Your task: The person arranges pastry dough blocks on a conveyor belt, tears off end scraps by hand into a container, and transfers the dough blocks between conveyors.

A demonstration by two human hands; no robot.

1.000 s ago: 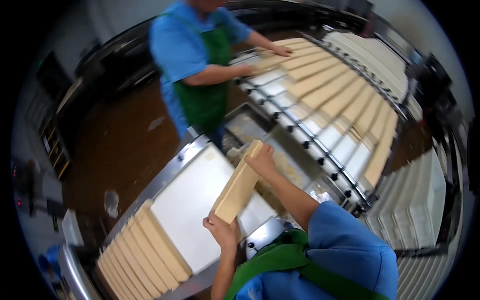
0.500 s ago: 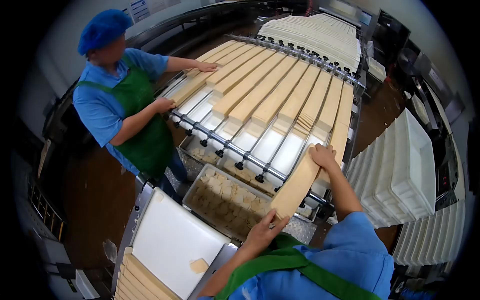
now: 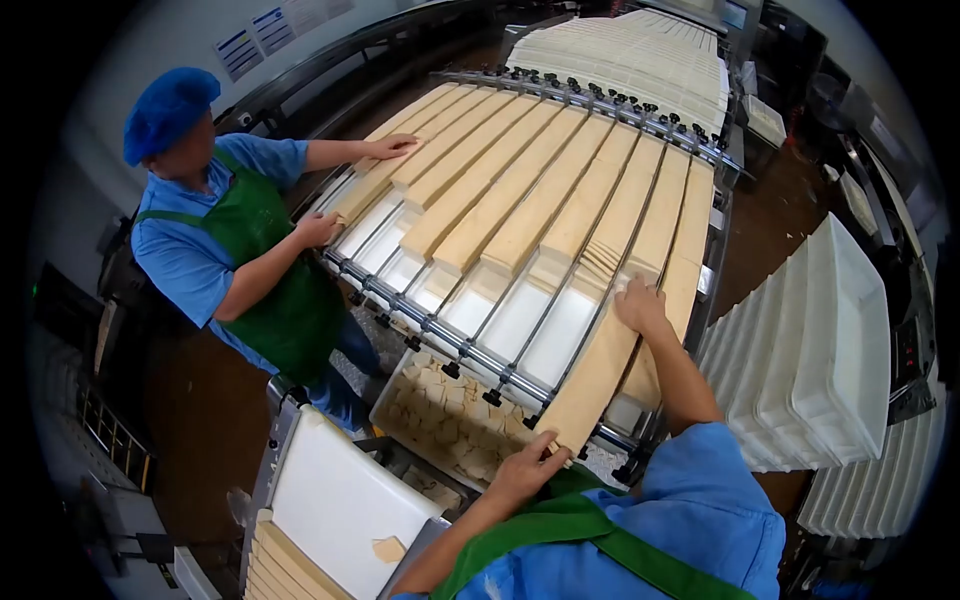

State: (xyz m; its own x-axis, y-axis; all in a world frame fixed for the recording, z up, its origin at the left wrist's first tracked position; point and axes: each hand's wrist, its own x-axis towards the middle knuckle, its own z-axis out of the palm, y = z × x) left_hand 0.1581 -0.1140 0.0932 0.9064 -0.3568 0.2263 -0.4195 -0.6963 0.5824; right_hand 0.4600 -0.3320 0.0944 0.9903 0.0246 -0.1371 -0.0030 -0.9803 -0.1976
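A long pale stack of flat sheets (image 3: 590, 385) lies in a lane at the near right of the conveyor, its near end jutting over the front rail. My left hand (image 3: 525, 468) grips that near end, fingers wrapped round its edge. My right hand (image 3: 641, 305) is closed on the far end, close to the stack in front of it. Several similar stacks (image 3: 500, 190) lie side by side in lanes parted by thin metal rods. Beside my stack on the right, another long stack (image 3: 687, 245) runs along the conveyor's edge.
A co-worker (image 3: 240, 220) at the left touches a stack with both hands. Below the front rail (image 3: 430, 322) stands a bin of scraps (image 3: 378, 405). A white belt (image 3: 340, 490) with more stacks (image 3: 285, 565) is at lower left. White crates (image 3: 840, 350) stand at right.
Since one second ago, my hands have carried the stack from above the white belt to the conveyor lane. Over the last half second it has come down into line there.
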